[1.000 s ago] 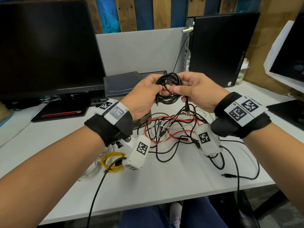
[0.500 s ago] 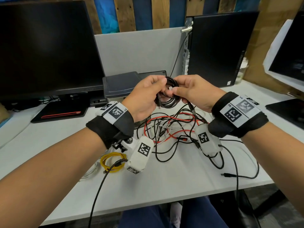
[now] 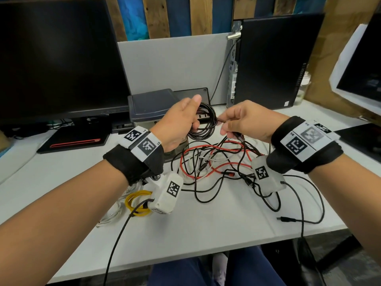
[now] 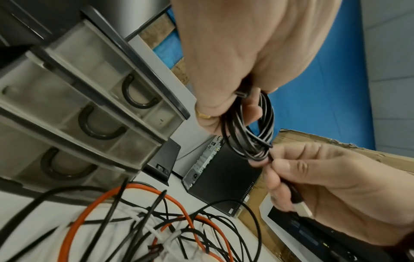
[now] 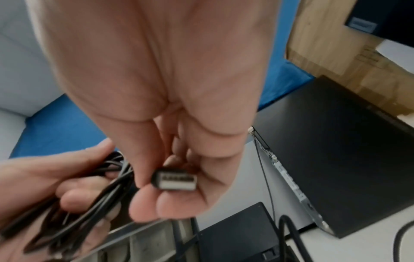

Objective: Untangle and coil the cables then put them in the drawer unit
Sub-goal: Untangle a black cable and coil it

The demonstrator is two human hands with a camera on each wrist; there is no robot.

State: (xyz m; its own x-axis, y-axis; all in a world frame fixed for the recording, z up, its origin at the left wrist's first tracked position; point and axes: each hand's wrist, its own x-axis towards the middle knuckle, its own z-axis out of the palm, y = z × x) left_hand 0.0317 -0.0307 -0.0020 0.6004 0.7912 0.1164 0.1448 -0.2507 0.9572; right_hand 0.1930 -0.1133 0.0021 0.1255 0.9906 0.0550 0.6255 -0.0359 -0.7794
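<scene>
My left hand (image 3: 181, 118) grips a coiled black cable (image 3: 204, 122) above the desk; the coil (image 4: 248, 131) hangs from its curled fingers. My right hand (image 3: 241, 122) pinches the same cable's free end, with the USB plug (image 5: 175, 180) poking out between its fingers (image 4: 280, 170). Below both hands a tangle of red, black and white cables (image 3: 214, 162) lies on the white desk (image 3: 206, 223). The grey drawer unit (image 3: 152, 104) stands just behind my left hand, and its drawers with dark handles (image 4: 98, 127) look closed.
A yellow coiled cable (image 3: 138, 205) and a white one lie at the left front. A monitor (image 3: 57, 58) stands back left, a black computer tower (image 3: 274, 60) back right, a second screen (image 3: 362, 69) far right. A loose black plug (image 3: 285, 219) lies near the desk's front edge.
My hands have drawn apart: the left stayed on the coil and tipped it, while the right pulled the cable's plug end out to the right.
</scene>
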